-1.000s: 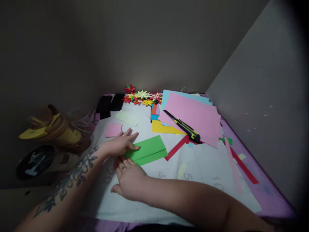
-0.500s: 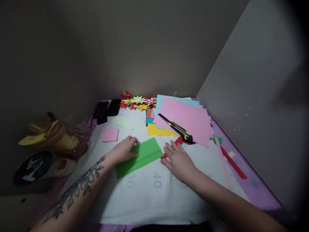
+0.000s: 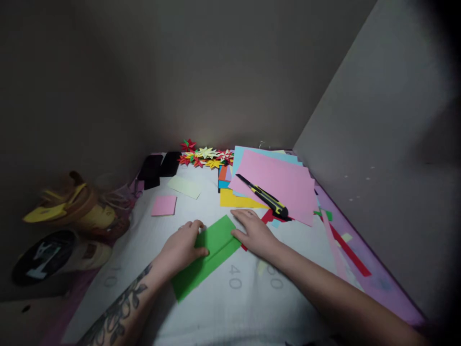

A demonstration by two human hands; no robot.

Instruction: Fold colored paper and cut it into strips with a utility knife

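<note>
A green paper (image 3: 207,257) with a crease running along its length lies slanted on the white sheet (image 3: 201,317). My left hand (image 3: 182,250) grips it from the left, thumb on top and fingers at its far edge. At the right end, my right hand (image 3: 255,233) has closed on the paper, its thumb on the surface and its fingers by the far corner. Beyond the right hand, a yellow-and-black utility knife (image 3: 268,199) rests on a pink paper (image 3: 288,180). Red paper scraps (image 3: 268,216) lie beside that hand.
Pink square papers (image 3: 164,205) and a pale green paper (image 3: 184,186) lie to the left. Folded paper stars (image 3: 207,154) line the back near dark phone-like objects (image 3: 151,167). Red strips (image 3: 351,252) lie at right. A pot (image 3: 93,214) and a black-topped container (image 3: 45,257) stand far left.
My right hand has moved left onto the right end of the green paper. The paper has turned, its left end now nearer to me.
</note>
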